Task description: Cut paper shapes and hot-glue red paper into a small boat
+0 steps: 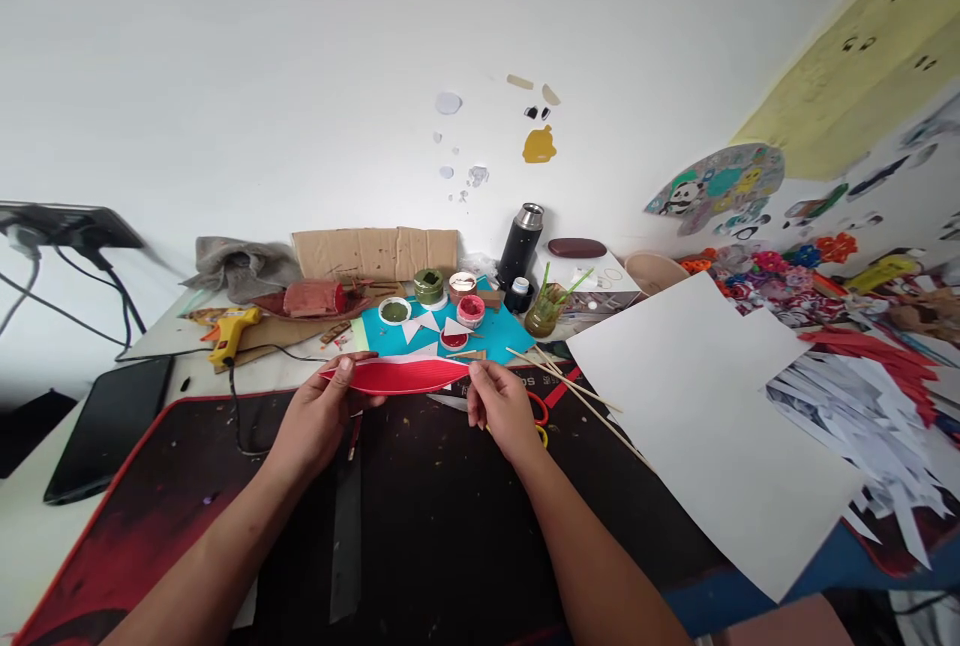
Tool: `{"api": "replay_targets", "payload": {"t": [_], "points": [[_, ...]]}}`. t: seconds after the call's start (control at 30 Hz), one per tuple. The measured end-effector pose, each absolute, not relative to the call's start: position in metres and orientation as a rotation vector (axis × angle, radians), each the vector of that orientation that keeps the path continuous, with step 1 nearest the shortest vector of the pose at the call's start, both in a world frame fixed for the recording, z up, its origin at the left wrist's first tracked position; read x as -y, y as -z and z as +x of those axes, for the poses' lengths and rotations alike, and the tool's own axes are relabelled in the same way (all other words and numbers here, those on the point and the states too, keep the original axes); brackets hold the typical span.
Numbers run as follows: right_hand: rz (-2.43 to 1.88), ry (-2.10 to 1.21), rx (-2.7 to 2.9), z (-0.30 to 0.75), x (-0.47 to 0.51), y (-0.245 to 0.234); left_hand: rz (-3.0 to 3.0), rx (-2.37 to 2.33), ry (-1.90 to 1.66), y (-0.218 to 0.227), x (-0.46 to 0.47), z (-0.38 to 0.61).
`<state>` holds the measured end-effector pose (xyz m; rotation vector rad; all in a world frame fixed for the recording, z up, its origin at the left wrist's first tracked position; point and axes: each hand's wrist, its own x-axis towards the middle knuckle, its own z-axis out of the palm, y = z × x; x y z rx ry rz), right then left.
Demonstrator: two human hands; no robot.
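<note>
A long strip of red paper (409, 376) with a white edge is stretched between my hands above the dark desk mat. My left hand (330, 401) pinches its left end between thumb and fingers. At the other end, my right hand (501, 404) is closed on the right tip. Scissors (541, 409) with red and yellow handles lie partly hidden behind my right hand. Just beyond the strip, a blue sheet (506, 331) bears open paint jars, among them a green jar (430, 288) and a red jar (471, 311), plus white paper triangles (420, 326).
A yellow glue gun (234, 334) and a black tablet-like slab (112, 426) lie to the left. Thin wooden sticks (592, 404) and a large white sheet (697, 426) are on the right, near piled paper strips (862, 426). A black thermos (521, 244) stands by the wall.
</note>
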<state>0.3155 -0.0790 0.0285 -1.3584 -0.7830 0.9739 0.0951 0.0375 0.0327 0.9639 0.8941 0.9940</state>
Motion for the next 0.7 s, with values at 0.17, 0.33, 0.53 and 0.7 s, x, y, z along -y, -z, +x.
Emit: {"api": "replay_targets", "payload": {"t": [0.17, 0.33, 0.53, 0.7], "points": [[-1.297, -0.959, 0.771, 0.316, 0.077, -0.027, 0.945, -0.881, -1.007, -0.029, -0.038, 0.098], [-1.298, -0.939, 0.821, 0.311, 0.072, -0.025, 0.955, -0.807, -0.981, -0.026, -0.039, 0.099], [-1.294, -0.88, 0.803, 0.312, 0.059, -0.026, 0.913, -0.809, -1.076, -0.028, -0.044, 0.091], [-1.276, -0.835, 0.833, 0.314, 0.043, -0.032, 0.92, -0.783, -1.08, -0.033, -0.048, 0.084]]}}
